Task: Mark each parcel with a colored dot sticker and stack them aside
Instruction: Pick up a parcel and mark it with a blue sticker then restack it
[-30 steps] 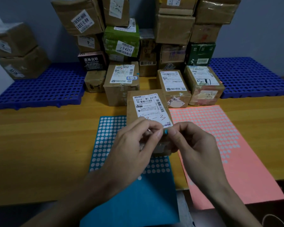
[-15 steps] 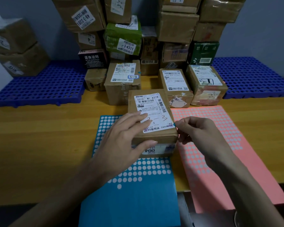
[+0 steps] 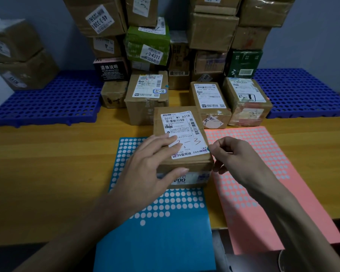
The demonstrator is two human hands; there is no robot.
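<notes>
Both hands (image 3: 145,163) (image 3: 238,156) flank the parcel (image 3: 183,154) near the table's (image 3: 47,163) front edge.

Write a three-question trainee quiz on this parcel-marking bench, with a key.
1. True or false: the left hand rests flat on the parcel.
2. Which sticker sheet lies under that parcel? A) pink sheet B) blue sheet C) neither
3. Fill in: the right hand is pinched at the parcel's ___ edge.

Key: 1 true; 2 B; 3 right.
</notes>
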